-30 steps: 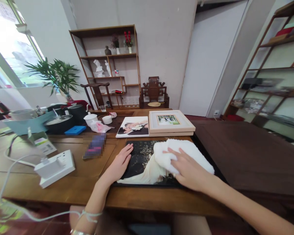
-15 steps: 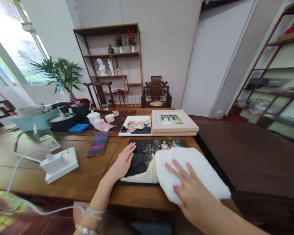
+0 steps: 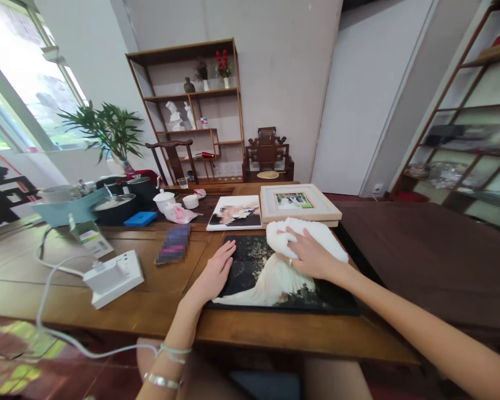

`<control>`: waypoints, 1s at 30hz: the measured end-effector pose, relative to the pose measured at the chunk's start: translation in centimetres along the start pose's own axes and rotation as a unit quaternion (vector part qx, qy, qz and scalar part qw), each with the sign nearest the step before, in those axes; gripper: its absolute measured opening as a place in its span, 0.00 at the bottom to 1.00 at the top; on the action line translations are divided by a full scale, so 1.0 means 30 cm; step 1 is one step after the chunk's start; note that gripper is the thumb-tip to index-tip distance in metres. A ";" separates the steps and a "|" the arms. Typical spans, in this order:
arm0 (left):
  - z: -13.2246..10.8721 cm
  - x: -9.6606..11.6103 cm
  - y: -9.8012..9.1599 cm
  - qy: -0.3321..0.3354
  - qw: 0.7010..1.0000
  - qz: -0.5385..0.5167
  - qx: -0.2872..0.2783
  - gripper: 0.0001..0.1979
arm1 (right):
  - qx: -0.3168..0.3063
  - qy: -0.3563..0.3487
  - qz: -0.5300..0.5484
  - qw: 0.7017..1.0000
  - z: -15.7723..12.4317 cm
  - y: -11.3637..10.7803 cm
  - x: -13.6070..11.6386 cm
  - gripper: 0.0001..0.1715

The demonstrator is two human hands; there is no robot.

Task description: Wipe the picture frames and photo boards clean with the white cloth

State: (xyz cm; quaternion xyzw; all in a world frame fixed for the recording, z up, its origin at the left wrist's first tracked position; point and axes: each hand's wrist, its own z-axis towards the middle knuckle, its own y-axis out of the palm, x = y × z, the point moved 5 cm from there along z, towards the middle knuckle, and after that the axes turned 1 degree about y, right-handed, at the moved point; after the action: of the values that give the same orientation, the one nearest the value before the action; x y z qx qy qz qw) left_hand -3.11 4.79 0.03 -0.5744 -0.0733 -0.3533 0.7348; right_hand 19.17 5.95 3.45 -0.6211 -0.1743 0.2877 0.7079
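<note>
A pale wall [image 3: 279,83] rises far beyond the right grip [image 3: 310,254]; a glossy wooden counter [image 3: 275,331] spreads beneath it. A brown-covered surface [image 3: 416,255] lies to that grip's right, and a wooden shelf unit [image 3: 179,50] stands well ahead of the left grip [image 3: 213,273]. A dark print [image 3: 283,282] lies flat under both: the left grip rests along its left edge, fingers extended, holding nothing. Beneath the right grip, a white towel [image 3: 323,236] covers the print's far right part; whether the fingers pinch it, I cannot tell. A white power strip [image 3: 120,278] sits left of the left grip.
</note>
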 end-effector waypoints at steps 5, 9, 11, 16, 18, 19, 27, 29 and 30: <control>0.002 -0.002 -0.001 0.002 1.000 0.004 0.003 0.21 | -0.006 0.013 -0.014 1.000 -0.030 0.012 -0.028 0.22; 0.004 -0.007 0.003 0.008 1.000 0.008 0.008 0.21 | -0.033 -0.018 0.006 0.999 -0.166 0.021 -0.192 0.20; 0.004 -0.007 0.004 0.007 1.000 0.011 0.007 0.21 | -0.039 -0.052 0.023 0.998 -0.227 0.026 -0.276 0.17; 0.004 -0.001 0.002 0.006 1.000 0.012 0.005 0.21 | -0.037 -0.094 0.046 0.994 -0.215 0.015 -0.312 0.17; 0.005 0.000 0.001 0.010 1.000 0.013 0.005 0.21 | -0.029 -0.076 0.041 0.996 -0.144 0.007 -0.256 0.20; 0.005 0.000 0.000 0.012 1.000 0.014 0.004 0.21 | -0.021 -0.065 0.034 0.997 -0.102 0.004 -0.222 0.22; 0.005 0.003 -0.002 0.008 1.000 0.011 0.009 0.21 | 0.013 0.021 -0.016 1.000 0.101 0.015 -0.076 0.21; 0.005 0.002 0.000 0.005 1.000 0.011 0.007 0.21 | 0.008 0.017 -0.019 1.000 0.068 0.022 -0.114 0.22; 0.005 0.001 0.001 0.004 1.000 0.011 0.007 0.22 | 0.003 0.009 -0.018 1.000 0.038 0.025 -0.144 0.22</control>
State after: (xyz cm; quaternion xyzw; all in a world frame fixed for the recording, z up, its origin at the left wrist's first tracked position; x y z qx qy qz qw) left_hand -3.02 4.92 0.08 -0.5683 -0.0661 -0.3471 0.7431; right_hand 14.99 4.20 3.37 -0.6181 -0.1782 0.2695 0.7167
